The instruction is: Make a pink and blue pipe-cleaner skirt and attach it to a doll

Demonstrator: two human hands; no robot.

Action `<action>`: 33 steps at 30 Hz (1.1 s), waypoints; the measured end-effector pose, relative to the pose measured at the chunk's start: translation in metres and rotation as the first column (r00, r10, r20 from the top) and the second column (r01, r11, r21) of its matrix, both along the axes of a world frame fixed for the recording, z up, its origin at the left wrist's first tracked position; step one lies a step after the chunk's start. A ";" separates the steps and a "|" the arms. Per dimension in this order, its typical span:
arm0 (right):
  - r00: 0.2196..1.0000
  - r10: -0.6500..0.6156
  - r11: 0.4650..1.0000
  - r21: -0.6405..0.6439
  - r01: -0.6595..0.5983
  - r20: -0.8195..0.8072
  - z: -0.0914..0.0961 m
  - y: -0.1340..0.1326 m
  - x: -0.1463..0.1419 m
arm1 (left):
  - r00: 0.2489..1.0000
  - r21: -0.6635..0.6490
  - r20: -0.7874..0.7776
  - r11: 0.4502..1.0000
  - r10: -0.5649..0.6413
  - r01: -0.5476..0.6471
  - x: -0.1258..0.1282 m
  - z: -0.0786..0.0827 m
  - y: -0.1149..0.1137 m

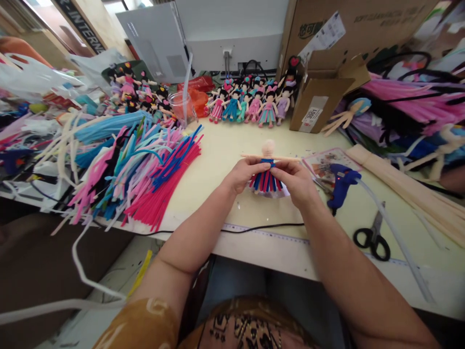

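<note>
One unfinished doll [268, 148] is at the middle of the surface [207, 194], head toward the far side and both pale arms stretched out left and right. It has a blue top and a skirt of blue and red strips. The left hand [241, 174] and the right hand [297, 183] grasp it from either side, thumbs pinching at the waist.

Just right of the right hand is one blue glue gun [339, 184], a red light showing, with a long whitish rod [392, 225] reaching from it toward the near edge. One printed sheet [321, 162] lies beside it. One pair of black-handled scissors [376, 236] lies nearer, and one beige bundle [410, 191] farther right. Along the near edge, one black cord [261, 226] crosses between the forearms, over a ruler strip [279, 237].

To the left, fuzzy sticks [167, 179] in pink, blue, red and white crowd the surface, too many to count. At the far side stand dressed dolls [250, 104]: six in the front row, those behind overlapping too much to count. One small open carton [310, 104] stands right of them, before one large cardboard box [358, 31].
</note>
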State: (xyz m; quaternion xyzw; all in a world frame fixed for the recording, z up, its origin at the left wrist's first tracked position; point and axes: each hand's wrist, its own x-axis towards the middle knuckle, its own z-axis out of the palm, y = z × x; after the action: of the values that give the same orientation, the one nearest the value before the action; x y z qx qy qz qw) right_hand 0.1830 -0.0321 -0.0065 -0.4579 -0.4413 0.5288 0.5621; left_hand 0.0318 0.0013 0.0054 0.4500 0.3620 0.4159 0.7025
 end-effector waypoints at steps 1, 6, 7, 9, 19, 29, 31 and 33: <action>1.000 0.005 1.000 0.003 -0.005 -0.004 0.001 0.000 0.001 | 1.000 0.005 -0.006 1.000 -0.015 0.015 0.000 0.000 0.000; 0.998 0.056 0.998 0.008 -0.056 -0.008 0.007 -0.001 0.002 | 0.999 0.087 -0.053 0.996 0.001 0.004 -0.002 0.003 -0.001; 0.998 0.066 0.998 0.008 -0.066 -0.016 0.008 -0.002 0.001 | 0.998 0.103 -0.060 0.995 0.007 -0.001 -0.001 0.003 -0.001; 0.995 0.096 0.995 0.008 -0.096 -0.023 0.010 -0.002 0.001 | 0.997 0.123 -0.070 0.992 0.015 -0.006 0.000 0.004 -0.002; 0.998 0.053 0.996 0.075 -0.054 0.015 0.008 0.000 0.002 | 0.986 0.102 -0.052 0.981 -0.161 0.166 -0.008 0.007 -0.002; 0.995 0.091 0.996 0.032 -0.089 -0.050 0.006 -0.002 0.003 | 0.998 0.164 -0.050 0.986 0.037 -0.028 -0.001 0.008 -0.002; 0.994 0.054 0.998 0.021 -0.053 -0.094 0.005 -0.001 0.004 | 0.997 0.145 -0.049 0.988 0.052 -0.045 -0.002 0.009 -0.003; 0.991 0.028 1.000 0.004 -0.028 -0.129 0.005 -0.001 0.005 | 0.994 0.157 -0.088 0.986 0.068 -0.054 -0.003 0.010 -0.003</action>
State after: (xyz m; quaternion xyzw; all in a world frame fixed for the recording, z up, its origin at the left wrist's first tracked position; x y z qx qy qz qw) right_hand 0.1882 -0.0329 -0.0011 -0.4160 -0.4110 0.5647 0.5823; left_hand 0.0289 -0.0016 0.0153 0.5106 0.3747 0.4427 0.6348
